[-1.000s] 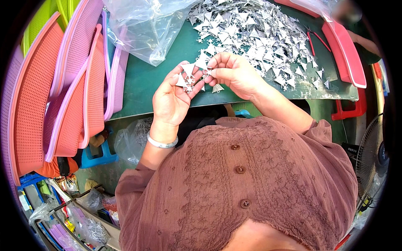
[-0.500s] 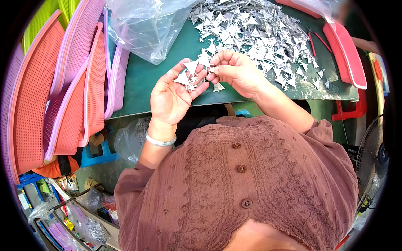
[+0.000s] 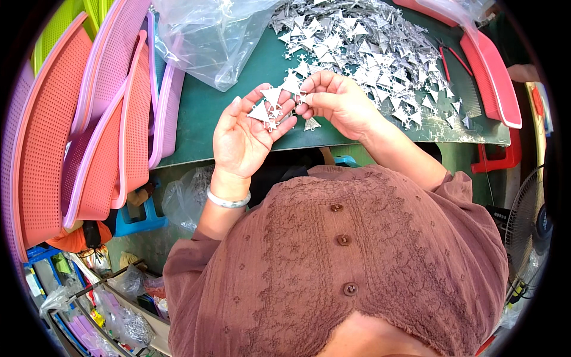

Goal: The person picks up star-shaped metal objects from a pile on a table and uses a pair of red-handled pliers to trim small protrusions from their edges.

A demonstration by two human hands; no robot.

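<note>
Head view: the left hand (image 3: 241, 140) lies palm up, open, with a few silver triangular pieces (image 3: 267, 107) resting on its fingers. The right hand (image 3: 336, 101) pinches one piece beside them, above the green worktop (image 3: 196, 119). A heap of pieces (image 3: 369, 47) lies beyond, near a clear plastic bag (image 3: 208, 35).

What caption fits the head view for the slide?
Left hand cups small silver triangle pieces while right hand pinches one above a green table heaped with them.
</note>
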